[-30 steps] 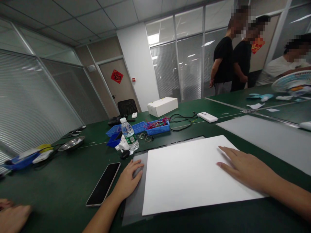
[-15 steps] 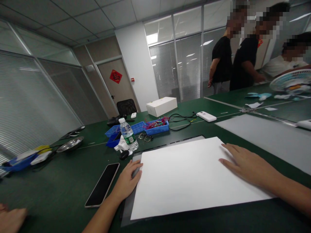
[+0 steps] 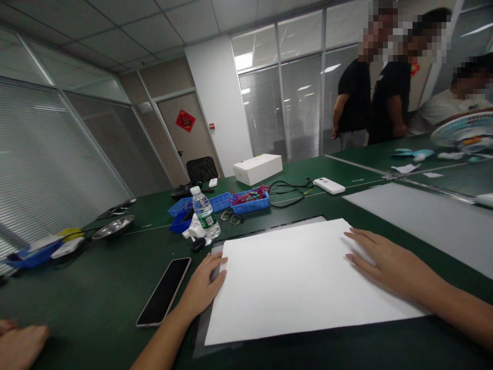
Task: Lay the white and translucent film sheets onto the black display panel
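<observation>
A large white sheet of paper (image 3: 292, 280) lies on a grey mat (image 3: 208, 321) on the green table (image 3: 96, 298). My left hand (image 3: 202, 288) rests flat at the sheet's left edge, fingers stretched out and touching the mat and paper. My right hand (image 3: 385, 262) lies flat on the sheet's right side, fingers spread. Neither hand holds anything.
A black phone (image 3: 165, 292) lies left of my left hand. Behind are a water bottle (image 3: 205, 213), glasses (image 3: 232, 218), blue trays (image 3: 246, 201), a white box (image 3: 258, 168), cables and a second grey mat (image 3: 419, 216). Another person's hand (image 3: 19, 347) shows at bottom left; three people are at the far right.
The white sheet has slid to the left over the grey mat, covering more of it. My hands have stayed flat on it.
</observation>
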The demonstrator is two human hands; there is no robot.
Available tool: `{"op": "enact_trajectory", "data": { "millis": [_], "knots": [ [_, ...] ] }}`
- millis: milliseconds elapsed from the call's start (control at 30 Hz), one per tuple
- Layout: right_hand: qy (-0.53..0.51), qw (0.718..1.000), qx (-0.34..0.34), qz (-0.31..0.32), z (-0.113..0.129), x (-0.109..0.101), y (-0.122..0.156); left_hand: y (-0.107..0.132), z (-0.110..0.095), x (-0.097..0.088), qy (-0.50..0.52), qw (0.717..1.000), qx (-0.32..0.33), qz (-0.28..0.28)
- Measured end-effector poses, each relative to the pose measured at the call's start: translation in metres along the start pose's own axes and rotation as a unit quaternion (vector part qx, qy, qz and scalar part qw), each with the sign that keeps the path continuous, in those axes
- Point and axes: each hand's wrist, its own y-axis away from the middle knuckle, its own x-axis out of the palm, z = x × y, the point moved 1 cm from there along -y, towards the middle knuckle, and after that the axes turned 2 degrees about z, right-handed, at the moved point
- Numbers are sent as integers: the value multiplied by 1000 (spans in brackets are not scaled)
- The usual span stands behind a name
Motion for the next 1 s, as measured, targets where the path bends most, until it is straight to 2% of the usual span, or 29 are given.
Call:
{"op": "enact_trajectory", "data": {
  "millis": [133,300,400,633,800,1000],
  "knots": [
    [-10,1000,-1,10,0,0,0,0,1,1,0,1000,0,-2],
    [-40,998,-34,22,3,1,1,0,5,3,-1,1000,8,-9],
    [-98,994,-42,18,3,2,-2,0,8,4,-2,1000,15,-11],
    [-258,966,2,-14,-11,2,-12,-1,9,6,-25,1000,7,12],
    [-168,985,34,-26,-20,8,-15,-1,7,5,-43,999,-10,24],
    [-126,991,31,17,-24,19,-13,-1,9,5,-36,999,0,24]
  ]
}}
